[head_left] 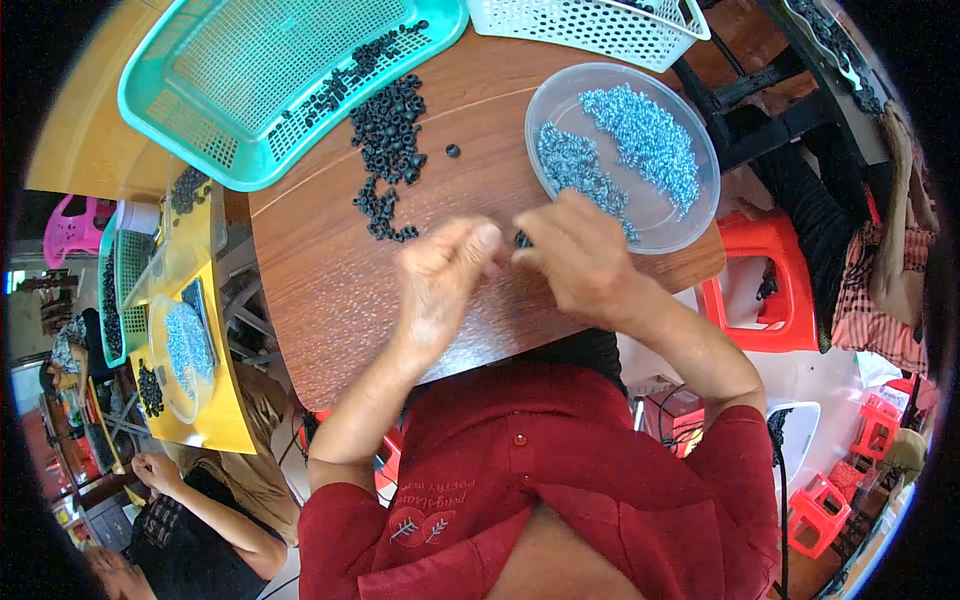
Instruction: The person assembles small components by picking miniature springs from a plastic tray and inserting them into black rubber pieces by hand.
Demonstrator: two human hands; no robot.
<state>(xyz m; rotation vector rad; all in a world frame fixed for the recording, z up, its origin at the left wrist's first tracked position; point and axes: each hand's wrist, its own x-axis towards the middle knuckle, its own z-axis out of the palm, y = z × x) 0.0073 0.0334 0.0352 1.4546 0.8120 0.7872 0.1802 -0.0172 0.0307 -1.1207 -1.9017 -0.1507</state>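
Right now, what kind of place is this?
Probably a small hand-assembly workshop: a pile of black rings on the wooden table, a clear bowl of silvery screws, and another person's worktable with the same parts.

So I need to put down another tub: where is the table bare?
Bare wood lies left of the left hand, below the black rings, out to the table edge. Crowded: the teal basket, rings and screw tub fill the far side.
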